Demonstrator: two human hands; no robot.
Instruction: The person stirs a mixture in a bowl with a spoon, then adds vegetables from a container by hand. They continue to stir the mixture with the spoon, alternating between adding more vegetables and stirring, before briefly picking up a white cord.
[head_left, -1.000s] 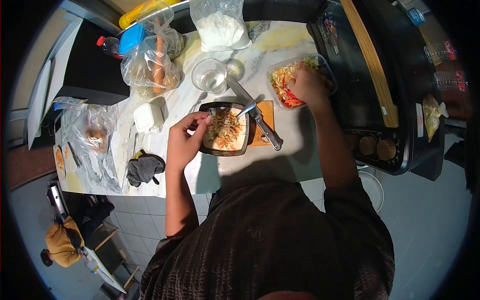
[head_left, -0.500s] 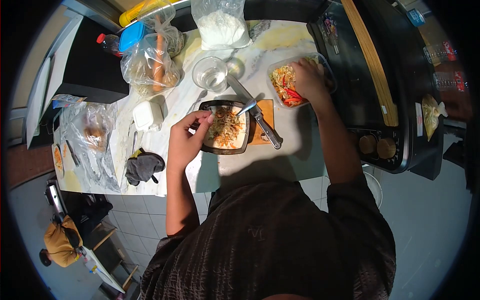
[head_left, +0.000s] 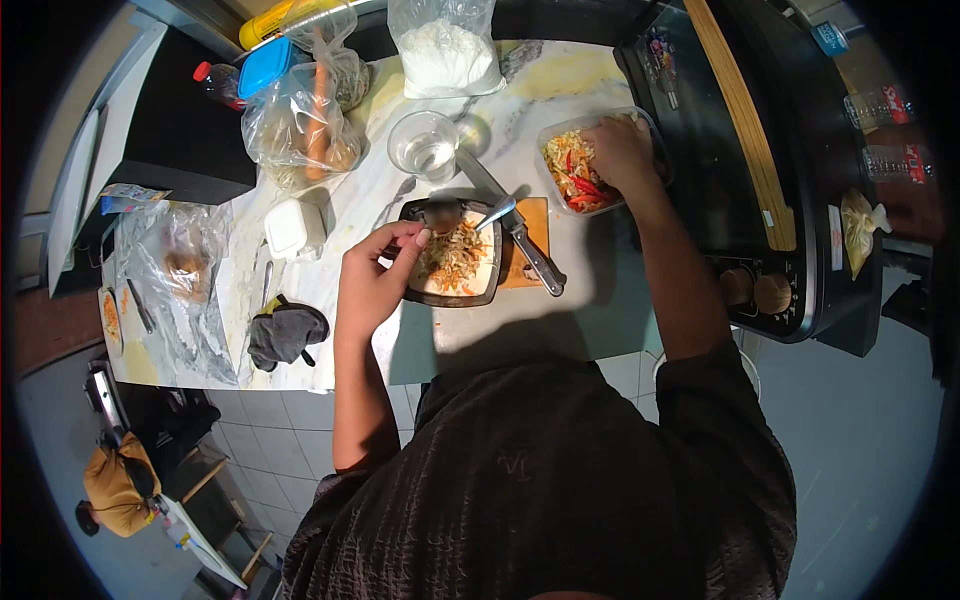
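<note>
My left hand (head_left: 385, 265) is over the near-left part of a dark square bowl (head_left: 447, 300) of pale batter with shredded vegetables (head_left: 455, 265). Its thumb and forefinger pinch the edge of a small dark round thing (head_left: 442, 214), too blurred to name. A spoon (head_left: 497, 212) rests across the bowl's right rim. My right hand (head_left: 622, 155) reaches into a clear plastic tub (head_left: 588, 211) of shredded vegetables and red chillies (head_left: 582, 188); its fingertips are hidden there. A knife (head_left: 535, 255) lies on a wooden cutting board (head_left: 537, 218) beside the bowl.
Behind the bowl stand a clear water bowl (head_left: 420, 150) and a bag of white powder (head_left: 448, 58). On the left are a white lidded tub (head_left: 293, 228), a dark cloth (head_left: 287, 335) and bagged carrots (head_left: 317, 125). A black oven (head_left: 740, 170) stands on the right.
The dark round thing at my left fingertips has tilted and shows as a darker disc. My right hand has shifted slightly within the tub. The camera view has moved a little.
</note>
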